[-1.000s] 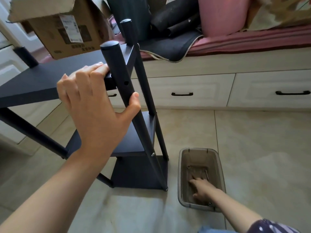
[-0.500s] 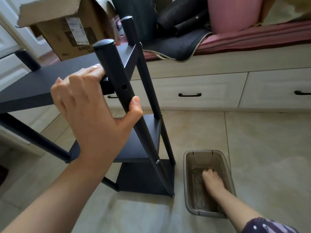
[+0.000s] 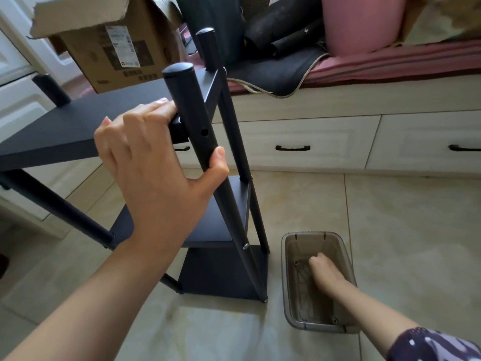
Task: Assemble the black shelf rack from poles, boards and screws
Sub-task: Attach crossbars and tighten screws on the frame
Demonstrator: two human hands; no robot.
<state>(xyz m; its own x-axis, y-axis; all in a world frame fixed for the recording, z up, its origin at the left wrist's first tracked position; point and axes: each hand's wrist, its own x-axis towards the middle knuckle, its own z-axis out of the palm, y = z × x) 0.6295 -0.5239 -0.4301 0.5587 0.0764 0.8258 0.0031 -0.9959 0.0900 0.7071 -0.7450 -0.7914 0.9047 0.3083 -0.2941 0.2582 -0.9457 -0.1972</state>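
Observation:
The black shelf rack (image 3: 221,225) stands on the tiled floor with its top board (image 3: 78,121) sloping toward me. My left hand (image 3: 156,173) grips the near front pole (image 3: 197,121), thumb round the pole and fingers over the board's corner. An empty screw hole (image 3: 204,132) shows on the pole just above my thumb. A silver screw (image 3: 245,246) sits lower down, at the middle shelf. My right hand (image 3: 328,274) reaches down into a grey plastic bin (image 3: 348,256) holding several screws (image 3: 296,263). Its fingers are tucked under and hidden.
A cardboard box (image 3: 112,48) sits behind the rack at the back left. White drawers with black handles (image 3: 292,148) run along the back under a bench with a dark mat (image 3: 273,71) and pink cushion (image 3: 361,22). Tiled floor (image 3: 403,230) lies right of the bin.
My right hand has shifted inside the bin from its near end toward the middle. My left hand has kept its grip on the pole and board.

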